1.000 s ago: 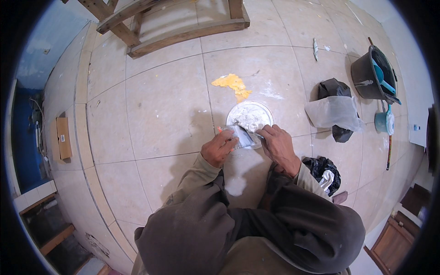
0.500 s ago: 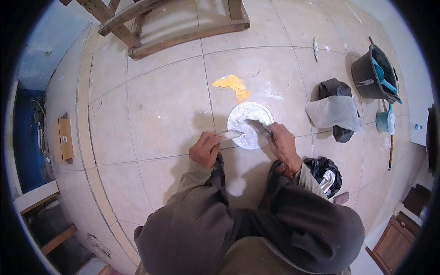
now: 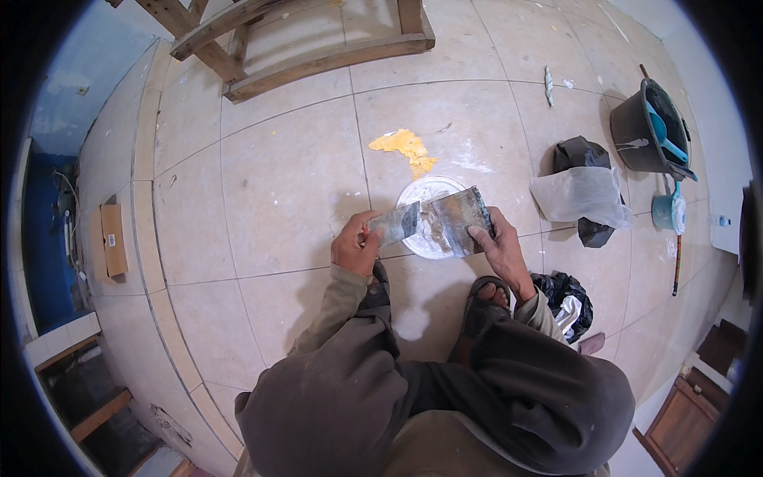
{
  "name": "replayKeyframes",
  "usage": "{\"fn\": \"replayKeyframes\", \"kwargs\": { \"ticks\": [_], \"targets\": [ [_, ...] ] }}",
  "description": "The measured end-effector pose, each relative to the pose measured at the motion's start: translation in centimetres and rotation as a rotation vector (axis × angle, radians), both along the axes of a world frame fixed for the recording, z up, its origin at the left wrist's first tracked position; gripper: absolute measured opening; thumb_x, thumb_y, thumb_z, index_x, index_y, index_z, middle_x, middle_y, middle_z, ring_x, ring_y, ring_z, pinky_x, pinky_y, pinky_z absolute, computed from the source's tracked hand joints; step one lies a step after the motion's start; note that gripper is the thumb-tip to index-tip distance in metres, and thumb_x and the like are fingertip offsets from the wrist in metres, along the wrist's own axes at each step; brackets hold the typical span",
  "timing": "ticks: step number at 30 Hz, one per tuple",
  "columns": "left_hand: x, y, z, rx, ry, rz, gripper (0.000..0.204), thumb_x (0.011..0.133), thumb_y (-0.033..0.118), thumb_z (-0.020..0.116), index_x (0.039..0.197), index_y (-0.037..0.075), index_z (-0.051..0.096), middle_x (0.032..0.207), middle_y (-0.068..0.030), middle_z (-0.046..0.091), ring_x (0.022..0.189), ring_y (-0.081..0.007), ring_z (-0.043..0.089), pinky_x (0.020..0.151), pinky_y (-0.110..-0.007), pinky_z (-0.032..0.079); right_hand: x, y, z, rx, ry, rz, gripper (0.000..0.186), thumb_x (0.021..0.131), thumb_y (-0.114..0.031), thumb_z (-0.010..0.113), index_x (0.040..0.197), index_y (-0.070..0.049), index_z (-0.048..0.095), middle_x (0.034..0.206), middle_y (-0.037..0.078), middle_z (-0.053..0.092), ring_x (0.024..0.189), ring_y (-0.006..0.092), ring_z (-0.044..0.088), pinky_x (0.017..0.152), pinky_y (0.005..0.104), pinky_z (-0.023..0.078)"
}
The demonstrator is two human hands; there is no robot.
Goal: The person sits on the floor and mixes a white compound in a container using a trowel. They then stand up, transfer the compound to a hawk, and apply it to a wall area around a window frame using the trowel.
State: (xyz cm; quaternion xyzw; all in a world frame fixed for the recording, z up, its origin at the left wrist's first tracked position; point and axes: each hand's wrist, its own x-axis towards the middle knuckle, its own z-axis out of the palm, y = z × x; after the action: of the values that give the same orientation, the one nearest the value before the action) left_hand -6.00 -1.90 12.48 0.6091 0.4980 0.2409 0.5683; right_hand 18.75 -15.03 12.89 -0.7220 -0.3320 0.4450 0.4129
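Observation:
My left hand (image 3: pixel 355 245) is closed on a narrow, white-smeared putty knife (image 3: pixel 399 223), its blade pointing right. In my right hand (image 3: pixel 502 250) is a wider putty knife (image 3: pixel 458 221) with a grey-brown, stained blade turned flat to view. The two blade edges face each other with a small gap between them. Both are above a round white tub (image 3: pixel 430 182) that stands on the floor in front of my feet. White paste shows inside the tub, partly hidden by the blades.
A yellow patch (image 3: pixel 405 146) lies beyond the tub on the tiled floor. To the right are plastic bags (image 3: pixel 579 195), a black bucket (image 3: pixel 632 131), a turquoise dipper (image 3: pixel 662 213) and a black bag (image 3: pixel 566 290). A wooden frame (image 3: pixel 334 67) stands ahead; a cardboard box (image 3: pixel 114 239) sits left.
Both putty knives have turned from nearly edge-on to showing their broad faces. My right hand has shifted slightly right, and its blade now points left across the tub.

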Motion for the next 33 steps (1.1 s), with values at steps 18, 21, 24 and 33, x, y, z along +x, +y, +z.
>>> {"fn": "replayKeyframes", "kwargs": {
  "ticks": [18,21,24,33],
  "targets": [
    [1.8,0.1,-3.0,-0.483,-0.388,-0.033,0.039,0.087,0.004,0.065,0.122,-0.003,0.049,0.086,-0.0073,0.065,0.053,-0.0071,0.054,0.043,-0.02,0.043,-1.7,1.5,-1.5,0.114,0.854,-0.267,0.034,0.094,-0.011,0.056,0.124,0.005,0.052,0.111,0.009,0.064,0.092,0.012,0.063,0.083,0.0273,0.052],
    [1.9,-0.3,-2.9,-0.494,-0.429,-0.009,0.04,0.086,0.004,0.066,0.122,-0.002,0.049,0.087,-0.0067,0.065,0.052,-0.0067,0.054,0.044,-0.019,0.044,-2.0,1.4,-1.9,0.124,0.876,-0.286,0.033,0.095,-0.011,0.056,0.123,0.004,0.052,0.109,0.009,0.064,0.09,0.0127,0.064,0.08,0.0273,0.053],
    [2.0,-0.7,-3.3,-0.507,-0.459,0.009,0.04,0.086,0.004,0.066,0.123,0.0,0.05,0.087,-0.0063,0.065,0.053,-0.0064,0.054,0.044,-0.019,0.044,-2.5,1.6,-1.6,0.132,0.888,-0.332,0.031,0.095,-0.012,0.055,0.122,0.004,0.052,0.106,0.008,0.065,0.088,0.0123,0.064,0.078,0.0267,0.053],
    [1.5,-1.0,-3.9,-0.575,-0.551,-0.041,0.04,0.086,0.004,0.067,0.123,0.001,0.051,0.089,-0.0055,0.066,0.057,-0.006,0.057,0.045,-0.018,0.045,-2.1,1.9,-2.5,0.118,0.894,-0.413,0.029,0.096,-0.015,0.056,0.12,0.002,0.053,0.1,0.005,0.064,0.08,0.0109,0.063,0.071,0.0253,0.053]
  ]
}}
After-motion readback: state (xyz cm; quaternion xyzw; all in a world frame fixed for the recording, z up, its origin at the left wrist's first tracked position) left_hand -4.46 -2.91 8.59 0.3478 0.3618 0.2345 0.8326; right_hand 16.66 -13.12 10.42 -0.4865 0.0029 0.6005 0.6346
